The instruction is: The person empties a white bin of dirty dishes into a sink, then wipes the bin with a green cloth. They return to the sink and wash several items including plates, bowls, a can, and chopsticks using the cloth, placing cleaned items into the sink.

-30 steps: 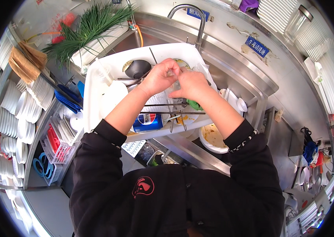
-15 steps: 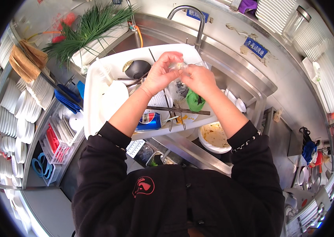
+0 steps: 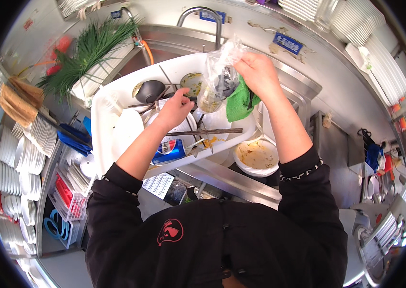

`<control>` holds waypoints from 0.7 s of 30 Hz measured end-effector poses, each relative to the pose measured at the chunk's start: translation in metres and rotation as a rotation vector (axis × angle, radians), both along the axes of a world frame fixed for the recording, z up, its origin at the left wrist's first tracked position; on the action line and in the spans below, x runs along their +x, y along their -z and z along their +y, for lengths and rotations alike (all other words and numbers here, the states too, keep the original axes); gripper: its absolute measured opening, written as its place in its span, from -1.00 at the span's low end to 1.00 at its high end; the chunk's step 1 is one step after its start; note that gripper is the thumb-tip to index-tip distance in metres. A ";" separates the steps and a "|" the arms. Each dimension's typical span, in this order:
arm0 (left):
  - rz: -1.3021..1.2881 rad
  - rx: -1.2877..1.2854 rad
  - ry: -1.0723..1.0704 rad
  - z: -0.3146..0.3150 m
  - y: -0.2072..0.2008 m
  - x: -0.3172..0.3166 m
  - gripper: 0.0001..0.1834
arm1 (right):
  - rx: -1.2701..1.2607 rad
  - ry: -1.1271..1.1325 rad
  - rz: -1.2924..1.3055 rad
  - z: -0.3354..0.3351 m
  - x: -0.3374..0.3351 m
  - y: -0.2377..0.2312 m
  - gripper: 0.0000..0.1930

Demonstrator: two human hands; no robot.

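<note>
In my raised right hand (image 3: 259,73) is the gathered top of a clear plastic bag (image 3: 218,77) with dark scraps in it. A green cloth (image 3: 239,103) hangs just under that hand, against the bag; whether the fingers also grip it I cannot tell. My left hand (image 3: 176,111) hovers over the white tub (image 3: 98,126), fingers loosely bent and apart, with nothing in them. Inside the tub lie a dark bowl (image 3: 151,91), a food-smeared bowl (image 3: 192,82), chopsticks (image 3: 212,131), a blue can (image 3: 168,151) and white dishes.
The tub sits over a steel sink with a curved faucet (image 3: 218,29). A soiled white bowl (image 3: 256,157) stands at the tub's right. Green stalks (image 3: 88,55) lie at the back left. Racks of stacked white plates (image 3: 8,177) flank both sides.
My hands have moved apart. The right lifted the plastic bag clear of the left, which dropped lower over the tub. The view has shifted slightly to the right.
</note>
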State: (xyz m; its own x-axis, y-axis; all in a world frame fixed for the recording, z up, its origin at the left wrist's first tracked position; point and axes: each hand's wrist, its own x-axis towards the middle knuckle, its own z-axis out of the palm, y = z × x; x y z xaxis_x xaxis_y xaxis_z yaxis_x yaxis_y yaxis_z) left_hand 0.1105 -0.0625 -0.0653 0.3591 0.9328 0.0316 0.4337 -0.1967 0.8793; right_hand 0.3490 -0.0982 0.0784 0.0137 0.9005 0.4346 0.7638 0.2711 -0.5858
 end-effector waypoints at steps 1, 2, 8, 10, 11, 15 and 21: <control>-0.017 0.021 0.032 0.003 -0.011 0.014 -0.40 | 0.035 0.008 0.001 -0.007 0.001 -0.007 -0.70; -0.032 0.028 0.055 0.006 -0.024 0.028 -0.38 | 0.060 0.042 -0.033 -0.013 0.004 -0.015 -0.71; 0.103 0.085 0.616 0.006 -0.103 0.140 -0.35 | 0.186 0.282 -0.217 -0.081 0.080 -0.058 -0.68; 0.188 0.133 0.749 -0.006 -0.119 0.204 -0.31 | 0.239 0.399 -0.321 -0.116 0.116 -0.067 -0.67; 0.182 0.210 0.784 -0.018 -0.120 0.236 -0.55 | 0.161 0.521 -0.336 -0.134 0.134 -0.070 -0.68; 0.118 0.218 0.901 -0.069 -0.106 0.362 -0.37 | 0.113 0.837 -0.386 -0.199 0.201 -0.063 -0.63; -0.276 -0.135 1.043 -0.167 -0.020 0.486 -0.63 | -0.101 1.177 -0.431 -0.273 0.299 0.004 -0.61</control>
State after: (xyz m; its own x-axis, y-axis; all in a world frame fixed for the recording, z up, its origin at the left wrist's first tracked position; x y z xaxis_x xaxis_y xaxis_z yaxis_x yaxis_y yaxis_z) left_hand 0.5969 -0.2299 -0.0449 0.9728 0.1743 0.1524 -0.1064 -0.2478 0.9630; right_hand 0.6476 -0.3713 0.0741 0.7041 0.4684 0.5338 0.6459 -0.7348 -0.2071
